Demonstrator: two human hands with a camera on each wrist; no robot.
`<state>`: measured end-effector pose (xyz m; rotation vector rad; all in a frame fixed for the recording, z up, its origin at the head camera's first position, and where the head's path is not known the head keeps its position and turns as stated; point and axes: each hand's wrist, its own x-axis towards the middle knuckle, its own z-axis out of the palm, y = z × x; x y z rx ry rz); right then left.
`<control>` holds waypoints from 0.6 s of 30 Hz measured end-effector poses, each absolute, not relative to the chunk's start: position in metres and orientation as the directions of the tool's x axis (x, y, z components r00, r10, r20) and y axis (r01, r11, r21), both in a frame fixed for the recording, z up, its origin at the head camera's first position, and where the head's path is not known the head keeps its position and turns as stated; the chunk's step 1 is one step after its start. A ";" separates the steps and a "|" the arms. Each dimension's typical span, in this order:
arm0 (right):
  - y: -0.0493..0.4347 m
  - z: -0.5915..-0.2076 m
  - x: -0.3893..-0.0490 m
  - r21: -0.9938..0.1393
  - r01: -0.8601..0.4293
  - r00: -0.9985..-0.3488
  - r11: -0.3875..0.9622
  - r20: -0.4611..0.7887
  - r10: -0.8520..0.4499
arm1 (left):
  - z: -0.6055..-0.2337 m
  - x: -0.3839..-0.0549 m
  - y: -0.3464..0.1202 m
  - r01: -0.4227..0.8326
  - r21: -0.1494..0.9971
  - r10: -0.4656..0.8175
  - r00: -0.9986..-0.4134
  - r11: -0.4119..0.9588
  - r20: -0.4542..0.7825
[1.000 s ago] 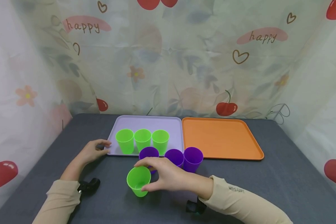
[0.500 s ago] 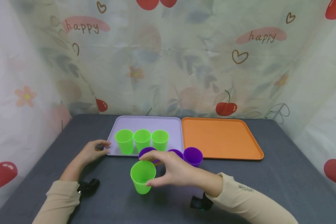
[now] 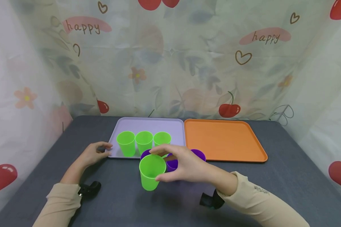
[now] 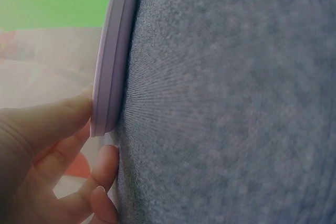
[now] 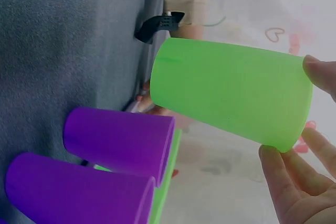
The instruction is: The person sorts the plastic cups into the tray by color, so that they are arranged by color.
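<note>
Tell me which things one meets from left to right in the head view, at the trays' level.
Left hand, left green cup on the lavender tray, middle green cup there, right green cup there, orange tray.

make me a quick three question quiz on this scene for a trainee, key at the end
1. How many green cups stand on the lavender tray?
2. True or false: the person's right grip holds a purple cup.
3. Which of these does the left grip touch?
A) the orange tray
B) the lavender tray
C) a purple cup

Key
1. Three, side by side; the rightmost is partly hidden.
2. False; the right grip holds another green cup.
3. B; it touches the tray at its near left corner.
</note>
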<state>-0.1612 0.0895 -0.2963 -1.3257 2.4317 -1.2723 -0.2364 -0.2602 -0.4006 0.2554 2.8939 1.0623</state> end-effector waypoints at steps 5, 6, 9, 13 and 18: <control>0.095 -0.290 -0.161 -0.715 -0.652 -0.623 0.253 0.315 -0.716 | -0.400 -0.237 -0.261 0.133 0.643 0.167 -0.986 0.755 0.008; 0.096 -0.289 -0.162 -0.718 -0.652 -0.622 0.245 0.322 -0.713 | -0.400 -0.237 -0.261 0.133 0.642 0.167 -0.986 0.755 0.007; 0.099 -0.287 -0.163 -0.726 -0.649 -0.625 0.227 0.337 -0.704 | -0.401 -0.237 -0.261 0.132 0.643 0.167 -0.986 0.755 0.006; 0.104 -0.285 -0.166 -0.731 -0.642 -0.638 0.231 0.342 -0.690 | -0.401 -0.237 -0.261 0.130 0.643 0.169 -0.986 0.755 0.001; 0.111 -0.281 -0.170 -0.728 -0.634 -0.665 0.260 0.341 -0.665 | -0.402 -0.238 -0.261 0.119 0.645 0.162 -0.987 0.755 -0.008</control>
